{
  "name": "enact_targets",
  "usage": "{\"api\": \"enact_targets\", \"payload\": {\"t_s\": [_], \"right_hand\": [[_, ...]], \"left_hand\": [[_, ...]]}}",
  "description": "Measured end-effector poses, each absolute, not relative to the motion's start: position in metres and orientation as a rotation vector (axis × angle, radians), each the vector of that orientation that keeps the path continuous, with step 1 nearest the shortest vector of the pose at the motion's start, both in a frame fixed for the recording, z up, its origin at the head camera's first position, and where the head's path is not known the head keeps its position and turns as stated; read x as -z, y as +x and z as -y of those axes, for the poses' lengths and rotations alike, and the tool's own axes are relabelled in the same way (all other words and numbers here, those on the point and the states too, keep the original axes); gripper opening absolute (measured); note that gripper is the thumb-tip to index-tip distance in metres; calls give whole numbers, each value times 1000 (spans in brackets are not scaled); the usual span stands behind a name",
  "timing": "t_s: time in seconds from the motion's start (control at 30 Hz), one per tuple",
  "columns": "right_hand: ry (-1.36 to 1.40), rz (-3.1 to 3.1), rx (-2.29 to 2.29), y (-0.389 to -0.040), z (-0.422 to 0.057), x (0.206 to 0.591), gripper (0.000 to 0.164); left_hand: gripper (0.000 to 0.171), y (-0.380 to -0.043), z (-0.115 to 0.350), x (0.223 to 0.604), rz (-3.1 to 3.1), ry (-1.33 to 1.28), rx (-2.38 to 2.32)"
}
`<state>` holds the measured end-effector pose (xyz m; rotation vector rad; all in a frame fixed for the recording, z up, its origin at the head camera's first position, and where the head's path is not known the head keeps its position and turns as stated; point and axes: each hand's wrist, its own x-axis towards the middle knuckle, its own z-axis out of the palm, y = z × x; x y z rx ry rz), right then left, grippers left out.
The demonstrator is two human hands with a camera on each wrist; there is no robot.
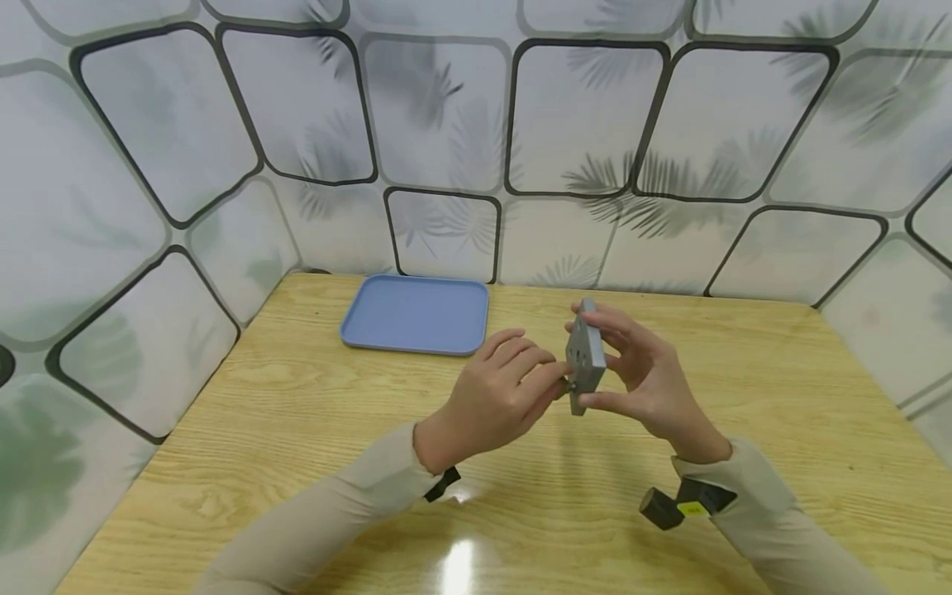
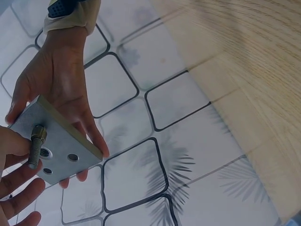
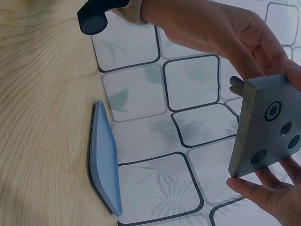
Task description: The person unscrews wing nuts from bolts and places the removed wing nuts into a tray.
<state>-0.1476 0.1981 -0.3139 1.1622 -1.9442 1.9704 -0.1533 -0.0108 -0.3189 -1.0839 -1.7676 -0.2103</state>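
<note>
Over the table, pinching the plate by edges with right hand, probably to free its face; pinching bolt with left hand.

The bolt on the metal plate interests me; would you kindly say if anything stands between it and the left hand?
Nothing visible does: the left hand has its fingers at the bolt, which sticks out from the metal plate. The blue tray lies farther back, out of the way.

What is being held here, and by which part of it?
The right hand holds a drilled metal plate by its edges. The left hand is at the plate's bolt; whether it pinches the bolt is unclear.
</note>
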Motion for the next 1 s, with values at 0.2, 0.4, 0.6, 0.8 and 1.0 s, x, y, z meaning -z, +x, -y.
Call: {"api": "enact_targets", "payload": {"t_s": [0.2,0.4,0.6,0.8,1.0], "right_hand": [[1150,1958,-1963,-148,-198,314,75],[1132,1967,-1964,-147,-199,314,75],[1131,1970,-1960,-147,-199,314,74],[1125,1974,-1956,-147,-199,313,74],[1137,1966,-1962,-147,-199,314,74]], "left_hand": [[14,-153,10,318,1763,-1081,224],[18,-154,12,320,1782,-1108,217],[29,-154,15,321,1841,-1157,192],[26,-153,15,321,1866,-1153,161],[18,-153,14,320,1849,-1122,178]]}}
